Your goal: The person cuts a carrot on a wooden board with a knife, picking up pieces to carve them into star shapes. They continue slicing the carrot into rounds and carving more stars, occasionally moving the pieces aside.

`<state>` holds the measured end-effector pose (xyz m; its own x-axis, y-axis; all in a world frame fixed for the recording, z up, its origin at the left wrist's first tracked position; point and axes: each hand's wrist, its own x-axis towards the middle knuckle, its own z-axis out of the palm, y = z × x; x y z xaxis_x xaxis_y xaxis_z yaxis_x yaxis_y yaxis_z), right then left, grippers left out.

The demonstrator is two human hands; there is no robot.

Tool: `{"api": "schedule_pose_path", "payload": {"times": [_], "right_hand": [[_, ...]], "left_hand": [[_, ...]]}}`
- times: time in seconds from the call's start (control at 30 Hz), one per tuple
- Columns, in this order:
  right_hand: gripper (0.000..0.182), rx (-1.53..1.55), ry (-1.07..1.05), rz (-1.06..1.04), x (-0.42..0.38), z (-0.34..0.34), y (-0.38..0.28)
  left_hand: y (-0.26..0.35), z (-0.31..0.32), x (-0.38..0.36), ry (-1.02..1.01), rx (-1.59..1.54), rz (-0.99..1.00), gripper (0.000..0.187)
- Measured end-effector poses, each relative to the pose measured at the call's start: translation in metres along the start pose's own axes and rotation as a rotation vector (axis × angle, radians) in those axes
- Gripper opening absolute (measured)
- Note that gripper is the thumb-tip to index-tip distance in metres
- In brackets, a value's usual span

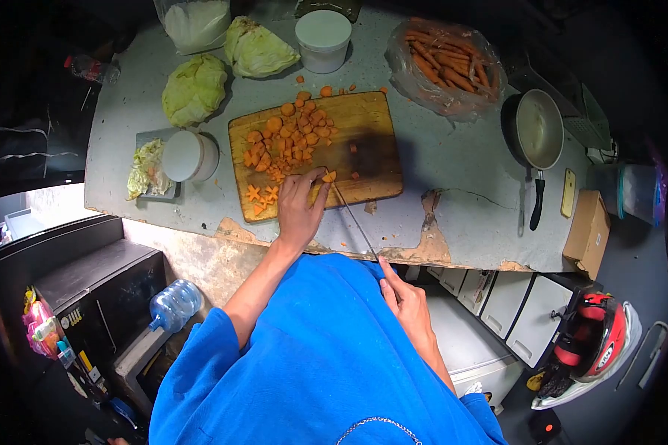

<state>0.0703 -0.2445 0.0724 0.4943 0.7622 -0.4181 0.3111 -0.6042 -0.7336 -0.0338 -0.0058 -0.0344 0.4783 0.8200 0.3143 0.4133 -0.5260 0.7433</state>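
Carrot pieces [297, 137], diced and sliced, heaped on the left half of a worn wooden cutting board [364, 133]; a few bits lie on the grey tabletop [467, 196] just past its far edge. Far left, leafy scraps [147, 165] on a shallow tray, a lidded tub [189, 156] right beside. Beyond these, a whole-looking cabbage [193, 89], then a cut cabbage [258, 49] near a second lidded tub [323, 41]. Left hand [302, 199] low over the board's near edge, fingers bent, tips at one carrot slice [329, 177] by the blade; cannot tell whether it is pinched. Knife [355, 219] slants from that slice over the near edge to the right hand [406, 298], closed round the handle, forefinger extended toward the blade. Farther right, whole carrots [453, 63] in a clear plastic bag; then a frying pan [539, 130], its black handle toward the person.
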Motion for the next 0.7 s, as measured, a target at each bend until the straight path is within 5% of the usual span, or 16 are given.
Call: {"api": "schedule_pose_path", "payload": {"times": [0.7], "right_hand": [[0.045, -0.064, -0.037, 0.082, 0.002, 0.001, -0.011]], "left_hand": [[-0.007, 0.000, -0.005, -0.026, 0.101, 0.155, 0.028]]}}
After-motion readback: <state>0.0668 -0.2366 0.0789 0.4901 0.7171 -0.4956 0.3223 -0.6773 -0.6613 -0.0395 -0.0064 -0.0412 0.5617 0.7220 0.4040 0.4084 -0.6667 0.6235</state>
